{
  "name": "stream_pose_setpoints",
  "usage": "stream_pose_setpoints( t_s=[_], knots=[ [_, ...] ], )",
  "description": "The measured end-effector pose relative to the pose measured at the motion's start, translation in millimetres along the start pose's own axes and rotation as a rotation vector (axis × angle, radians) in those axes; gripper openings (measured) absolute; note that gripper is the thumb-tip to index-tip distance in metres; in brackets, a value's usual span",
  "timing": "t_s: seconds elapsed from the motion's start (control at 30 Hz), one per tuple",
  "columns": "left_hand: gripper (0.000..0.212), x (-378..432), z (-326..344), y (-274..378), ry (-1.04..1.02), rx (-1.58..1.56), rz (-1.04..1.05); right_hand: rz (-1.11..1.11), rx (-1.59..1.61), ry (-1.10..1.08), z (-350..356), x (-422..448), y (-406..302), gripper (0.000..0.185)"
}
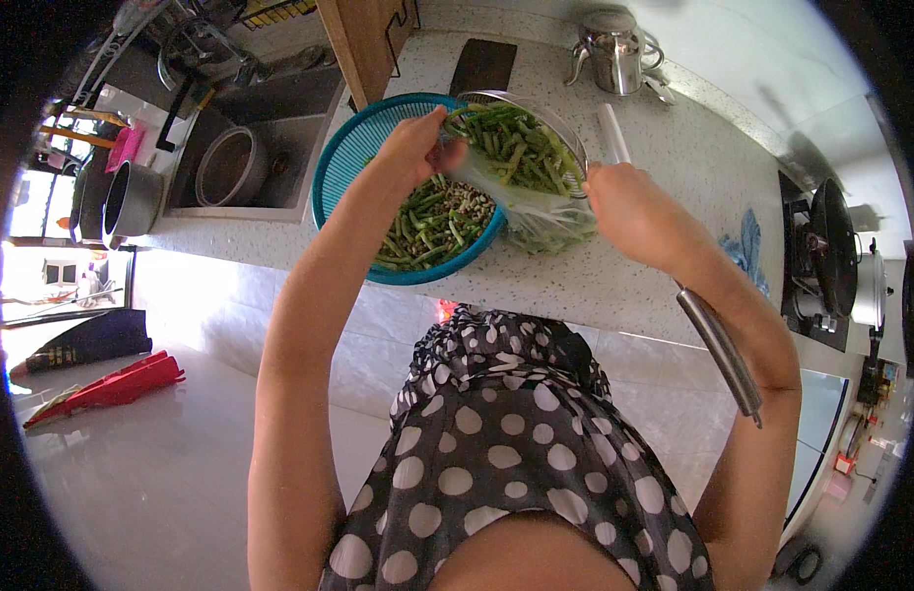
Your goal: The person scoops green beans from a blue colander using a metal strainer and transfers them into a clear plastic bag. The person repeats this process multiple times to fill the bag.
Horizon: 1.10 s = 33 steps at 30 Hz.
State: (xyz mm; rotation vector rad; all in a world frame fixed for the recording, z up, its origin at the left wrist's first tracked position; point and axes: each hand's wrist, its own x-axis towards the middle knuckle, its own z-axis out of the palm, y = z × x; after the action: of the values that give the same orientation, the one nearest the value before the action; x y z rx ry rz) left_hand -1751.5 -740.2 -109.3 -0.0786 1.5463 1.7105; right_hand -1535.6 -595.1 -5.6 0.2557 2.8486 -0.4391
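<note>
My right hand (630, 210) grips a metal strainer (581, 144), its tubular handle (719, 354) extending back beside my forearm. Cut green beans (519, 148) fill the strainer, which is tilted at the mouth of a clear plastic bag (553, 214). More green pieces show through the bag's film, low on the counter. My left hand (420, 148) pinches the bag's edge near the strainer's left side; its fingertips are blurred. Under that hand stands a teal plastic basket (346, 137) holding cut beans and small loose beans (442, 221); my forearm hides part of it.
A sink (257, 177) with a round pot (231, 166) lies left. A steel kettle (616, 52), a dark flat board (484, 68) and a white stick-like object (613, 133) are behind. Rightward are a blue cloth (745, 247) and a stove with a black pan (834, 244).
</note>
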Motion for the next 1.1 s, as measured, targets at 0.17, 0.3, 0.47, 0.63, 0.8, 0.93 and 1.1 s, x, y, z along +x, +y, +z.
stream_pose_setpoints(
  t_s=[0.17,0.3,0.47,0.63,0.8,0.93,1.1],
  knots=[
    [0.031,-9.2,1.4,2.0,0.03,0.01,-0.008,-0.114,-0.154,0.124,-0.2,-9.4,-14.2,0.012],
    [0.03,-11.1,7.3,1.6,-0.05,0.022,-0.022,-0.148,-0.342,0.17,9.5,-10.4,-9.3,0.017],
    [0.035,-16.3,21.0,-0.5,-0.198,-0.01,-0.021,-0.052,-0.568,0.122,5.4,-13.3,-4.0,0.053],
    [0.038,-40.7,51.2,-0.9,-0.13,0.052,0.05,-0.061,-0.613,0.166,-13.8,-33.7,-4.3,0.055],
    [0.042,-80.9,76.4,-10.9,-0.28,0.123,0.283,0.127,-0.649,0.176,-13.1,-76.6,5.0,0.05],
    [0.044,-83.8,70.0,-19.1,-0.19,0.237,0.49,0.111,-0.702,0.229,-12.2,-92.0,10.7,0.045],
    [0.045,-63.6,84.0,-34.9,-0.231,0.164,0.271,0.103,-0.503,0.237,9.7,-96.5,45.6,0.041]
  ],
)
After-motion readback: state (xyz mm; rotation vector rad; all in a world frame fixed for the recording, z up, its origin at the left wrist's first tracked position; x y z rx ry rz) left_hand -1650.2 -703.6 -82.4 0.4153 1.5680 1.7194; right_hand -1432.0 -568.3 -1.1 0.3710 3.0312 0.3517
